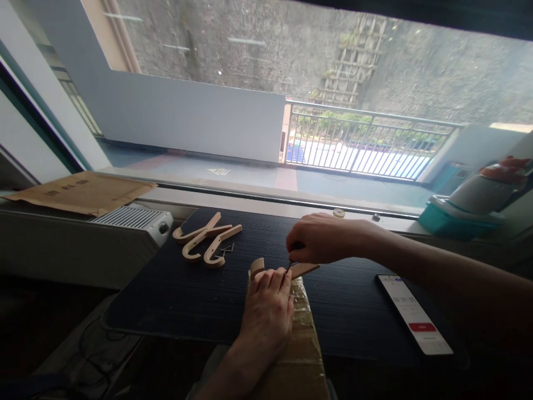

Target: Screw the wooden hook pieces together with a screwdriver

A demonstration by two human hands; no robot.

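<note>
My left hand (pixel 268 305) lies over a wooden J-shaped hook (pixel 259 267) that rests on a cardboard box (pixel 300 347) wrapped in clear tape, its fingers pressed down on the wood. My right hand (pixel 322 239) reaches in from the right with its fingers pinched on a thin dark tool or screw (pixel 288 265) whose tip meets the hook. Three more wooden hooks (pixel 206 240) lie together on the black table (pixel 175 294) to the left, with small metal screws (pixel 228 250) beside them.
A phone (pixel 414 314) with a lit screen lies on the table at the right. A white radiator (pixel 83 239) with a brown envelope (pixel 81 191) on top stands at the left. A teal and white container (pixel 462 214) sits on the windowsill, with another person's hand (pixel 506 169) on it.
</note>
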